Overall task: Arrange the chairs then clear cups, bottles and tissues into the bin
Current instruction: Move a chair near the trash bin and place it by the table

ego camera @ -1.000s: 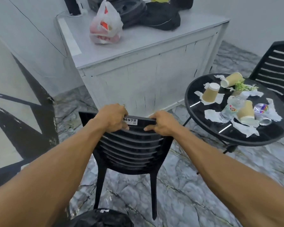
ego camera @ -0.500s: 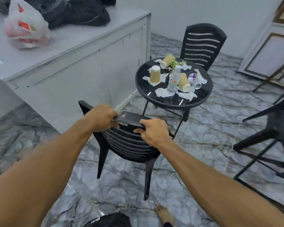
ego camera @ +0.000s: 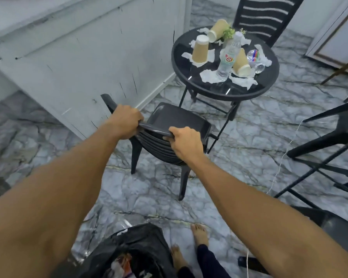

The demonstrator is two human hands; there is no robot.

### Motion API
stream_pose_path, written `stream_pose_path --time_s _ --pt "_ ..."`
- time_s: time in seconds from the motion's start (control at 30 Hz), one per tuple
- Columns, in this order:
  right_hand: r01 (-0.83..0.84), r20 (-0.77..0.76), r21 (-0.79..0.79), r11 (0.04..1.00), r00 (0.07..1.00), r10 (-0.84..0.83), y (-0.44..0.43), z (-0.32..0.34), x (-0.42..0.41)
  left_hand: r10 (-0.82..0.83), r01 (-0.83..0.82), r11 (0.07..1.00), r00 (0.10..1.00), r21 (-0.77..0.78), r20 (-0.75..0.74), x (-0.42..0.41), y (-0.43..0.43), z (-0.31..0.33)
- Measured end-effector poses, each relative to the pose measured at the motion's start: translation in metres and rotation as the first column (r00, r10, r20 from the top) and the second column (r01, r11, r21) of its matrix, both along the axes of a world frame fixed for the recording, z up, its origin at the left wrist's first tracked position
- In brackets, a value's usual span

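My left hand (ego camera: 124,123) and my right hand (ego camera: 186,143) both grip the top rail of a black plastic chair (ego camera: 175,122), whose seat points at the round black table (ego camera: 191,77). On that table stands an upturned paper cup (ego camera: 199,49). Two more paper cups (ego camera: 241,63) lie on their sides, one of them the far cup (ego camera: 217,30). An upright clear bottle (ego camera: 227,59) and a crushed bottle (ego camera: 254,58) are among crumpled white tissues (ego camera: 209,75). The bin with its black bag (ego camera: 141,247) is at my feet.
A white counter (ego camera: 72,57) runs along the left. A second black chair (ego camera: 263,19) stands behind the table. An overturned black chair (ego camera: 333,141) lies at the right with a thin cord beside it. Framed boards (ego camera: 338,37) lean on the far wall. The floor is grey marble.
The chair in my hands has turned and swung right along the counter to the table's near side. My view has followed, so the table is now closer and higher.
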State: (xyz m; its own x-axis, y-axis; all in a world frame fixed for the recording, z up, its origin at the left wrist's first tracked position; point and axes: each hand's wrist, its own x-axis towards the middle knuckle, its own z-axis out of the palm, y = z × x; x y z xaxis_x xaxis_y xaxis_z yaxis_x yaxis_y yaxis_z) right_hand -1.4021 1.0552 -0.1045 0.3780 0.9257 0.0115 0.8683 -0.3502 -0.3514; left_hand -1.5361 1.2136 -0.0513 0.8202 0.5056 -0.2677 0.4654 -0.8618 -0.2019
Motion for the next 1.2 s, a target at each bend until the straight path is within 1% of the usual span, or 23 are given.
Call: stream_pose_path --time_s 0.13,0.33,0.5,0.6,0.7,0.87,1.0,1.07,1.2 --pt "-0.028 -0.003 -0.015 1.0 1.0 0.028 0.001 0.0 0.003 0.032 -0.032 0.999 0.999 0.004 0.014 -0.001 0.001 -0.003" --pt "0.031 -0.017 -0.082 0.996 0.999 -0.033 0.003 0.009 -0.011 0.066 -0.065 0.997 0.996 -0.029 0.054 -0.007 -0.001 -0.004" --pt "0.034 0.008 -0.081 0.996 0.999 -0.033 -0.009 0.008 -0.027 0.074 -0.067 0.996 0.99 -0.059 0.121 -0.025 -0.005 -0.013" --pt "0.053 -0.003 -0.079 0.995 0.999 -0.054 -0.01 0.009 -0.03 0.073 -0.066 0.996 0.99 -0.063 0.124 -0.026 -0.005 -0.012" --pt "0.078 0.006 -0.075 0.994 0.997 -0.078 -0.008 0.008 -0.038 0.082 -0.071 0.995 0.984 -0.076 0.158 -0.03 -0.002 -0.014" --pt "0.07 -0.02 -0.093 0.993 0.997 -0.072 -0.012 0.009 -0.045 0.065 -0.05 0.994 0.985 -0.099 0.158 -0.038 -0.001 -0.015" --pt "0.063 -0.013 -0.107 0.992 0.998 -0.065 -0.013 0.008 -0.049 0.051 -0.033 0.994 0.983 -0.1 0.178 -0.043 -0.001 -0.017" --pt "0.076 -0.016 -0.093 0.993 0.997 -0.078 -0.009 0.006 -0.039 0.049 -0.033 0.994 0.987 -0.107 0.154 -0.032 0.001 -0.013" --pt "0.061 0.043 -0.041 0.997 0.997 -0.059 -0.004 -0.001 -0.03 0.055 -0.047 0.996 0.991 -0.072 0.123 -0.025 0.011 -0.016"
